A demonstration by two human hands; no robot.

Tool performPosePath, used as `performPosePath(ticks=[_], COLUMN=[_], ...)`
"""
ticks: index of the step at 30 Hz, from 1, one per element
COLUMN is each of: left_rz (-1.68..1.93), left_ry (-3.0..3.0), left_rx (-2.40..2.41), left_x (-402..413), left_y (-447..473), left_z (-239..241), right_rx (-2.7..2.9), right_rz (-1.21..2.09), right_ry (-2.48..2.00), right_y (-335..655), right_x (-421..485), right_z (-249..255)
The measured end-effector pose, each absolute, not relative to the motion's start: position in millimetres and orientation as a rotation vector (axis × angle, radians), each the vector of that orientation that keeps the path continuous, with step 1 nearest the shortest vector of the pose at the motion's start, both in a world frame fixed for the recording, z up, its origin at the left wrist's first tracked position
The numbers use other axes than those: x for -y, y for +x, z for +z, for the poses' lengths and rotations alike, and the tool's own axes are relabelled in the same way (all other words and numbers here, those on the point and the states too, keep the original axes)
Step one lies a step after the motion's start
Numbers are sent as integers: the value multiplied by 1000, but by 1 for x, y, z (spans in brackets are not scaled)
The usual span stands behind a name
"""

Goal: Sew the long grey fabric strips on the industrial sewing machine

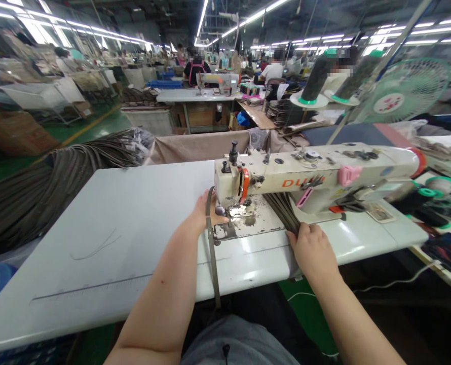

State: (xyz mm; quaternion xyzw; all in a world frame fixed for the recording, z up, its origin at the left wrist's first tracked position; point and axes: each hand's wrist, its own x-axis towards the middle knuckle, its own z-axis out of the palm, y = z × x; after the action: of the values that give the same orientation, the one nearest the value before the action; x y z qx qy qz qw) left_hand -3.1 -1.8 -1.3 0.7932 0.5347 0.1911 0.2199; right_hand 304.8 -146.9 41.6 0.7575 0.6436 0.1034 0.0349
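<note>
A cream sewing machine (pixel 309 172) stands on the white table (pixel 126 228). My left hand (pixel 204 213) is closed on an olive webbing strap (pixel 212 253) just left of the needle; the strap runs under the hand and hangs over the table's front edge. My right hand (pixel 312 248) rests on the table in front of the machine bed, its fingers curled on the near ends of a bundle of olive straps (pixel 284 210) that lies under the machine arm.
A large heap of dark straps (pixel 50 187) lies off the table's left side. Thread cones (pixel 316 81) and a green fan (pixel 408 91) stand behind the machine. Other workers sit at sewing tables (pixel 195 94) farther back. Spools and clutter (pixel 438 203) crowd the right.
</note>
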Motion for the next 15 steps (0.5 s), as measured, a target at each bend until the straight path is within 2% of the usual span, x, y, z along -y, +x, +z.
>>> performPosePath(ticks=[5, 15], left_rz=[475, 561], left_ry=[2203, 2189], left_rx=[-1534, -1479], left_x=[1, -2], left_y=[-1, 0], left_z=[2, -1], right_rx=[-1919, -1910], right_rz=[152, 77], right_ry=[2380, 2351], right_y=[318, 306], right_x=[139, 137], right_z=[50, 57])
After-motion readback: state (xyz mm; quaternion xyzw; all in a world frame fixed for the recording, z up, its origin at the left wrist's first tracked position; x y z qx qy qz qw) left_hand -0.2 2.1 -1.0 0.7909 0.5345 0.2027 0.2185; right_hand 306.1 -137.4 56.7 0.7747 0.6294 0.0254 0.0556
